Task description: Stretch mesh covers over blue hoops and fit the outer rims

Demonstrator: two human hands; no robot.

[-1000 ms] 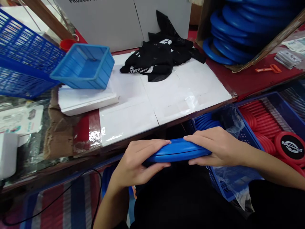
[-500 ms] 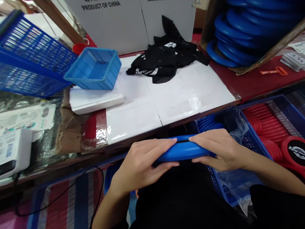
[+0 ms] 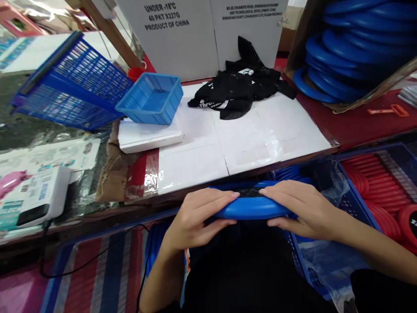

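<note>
Between my two hands is a blue flying disc (image 3: 254, 209), a ring with black mesh (image 3: 249, 192) across its middle, seen almost edge-on in front of my body. My left hand (image 3: 202, 217) grips its left side, thumb below and fingers on top. On the right side my right hand (image 3: 301, 208) pinches it the same way. Both sets of fingertips lie along the inner edge by the mesh. Beyond the disc, on the white tabletop (image 3: 192, 161), lies a heap of black printed fabric pieces (image 3: 241, 91).
A small light-blue bin (image 3: 153, 100) sits on a white block (image 3: 146, 137), beside a tilted blue basket (image 3: 81, 82). Blue rings (image 3: 352, 52) fill a carton at back right, near an orange scraper (image 3: 387, 111). Lower right, a crate holds red discs (image 3: 378, 182).
The view has shifted a little left and up. The disc has tilted towards me, so more black mesh shows between my fingertips. Both hands keep their grip.
</note>
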